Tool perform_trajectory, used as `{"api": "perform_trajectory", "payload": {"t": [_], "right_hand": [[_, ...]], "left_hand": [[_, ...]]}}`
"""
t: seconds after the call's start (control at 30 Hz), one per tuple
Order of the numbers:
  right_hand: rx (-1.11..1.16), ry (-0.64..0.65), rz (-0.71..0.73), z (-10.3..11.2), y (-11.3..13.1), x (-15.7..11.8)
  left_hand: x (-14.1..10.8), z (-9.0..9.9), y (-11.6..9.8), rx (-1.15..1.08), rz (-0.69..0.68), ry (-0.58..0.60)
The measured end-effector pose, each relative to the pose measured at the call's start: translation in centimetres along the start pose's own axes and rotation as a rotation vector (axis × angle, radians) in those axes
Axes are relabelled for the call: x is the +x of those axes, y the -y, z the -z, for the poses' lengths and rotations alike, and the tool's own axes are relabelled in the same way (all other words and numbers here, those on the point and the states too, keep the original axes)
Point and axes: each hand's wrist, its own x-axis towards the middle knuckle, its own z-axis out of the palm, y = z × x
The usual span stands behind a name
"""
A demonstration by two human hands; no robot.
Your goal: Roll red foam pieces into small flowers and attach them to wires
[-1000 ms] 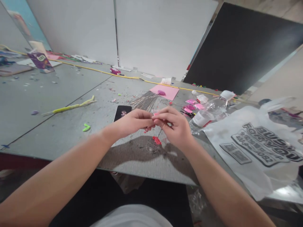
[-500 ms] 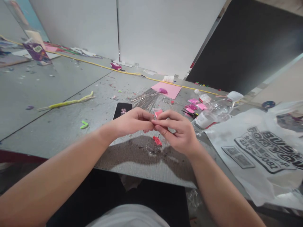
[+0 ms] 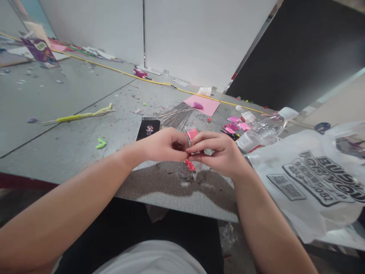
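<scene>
My left hand and my right hand meet fingertip to fingertip above the grey table. The fingers of both are pinched together, and whatever lies between them is too small and hidden to make out. Just below the fingertips, a red clay piece rests at a small clear round item. A packet of pinkish-red clay shows behind the fingers. Left of it lies a black phone, partly behind my left hand.
Thin metal wires reach toward a pink sheet. A clear bottle, pink packets and a white plastic bag are at right. Yellow-green twisted stems and green bits lie at left.
The view has shifted slightly. My right hand's fingers have spread a little and turned flatter, while the fingertips of both hands stay together.
</scene>
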Motion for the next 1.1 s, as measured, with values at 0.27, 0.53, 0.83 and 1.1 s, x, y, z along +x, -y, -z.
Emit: {"api": "perform_trajectory", "payload": {"t": [0.27, 0.53, 0.83, 1.1], "right_hand": [[0.311, -0.08, -0.456, -0.7, -1.2, -0.2], [0.634, -0.245, -0.439, -1.9, -2.7, -0.1], [0.643, -0.247, -0.209, -1.9, -2.8, -0.2], [0.628, -0.23, -0.122, -0.8, -3.0, -0.7]], "left_hand": [[-0.1, -0.4, -0.7, 0.203, -0.194, -0.13], [0.1, -0.3, -1.3, 0.076, -0.184, -0.301], [-0.1, 0.6, -1.4, -0.001, -0.179, -0.215], [0.1, 2.0, 2.0, 0.489, 0.005, 0.195]]}}
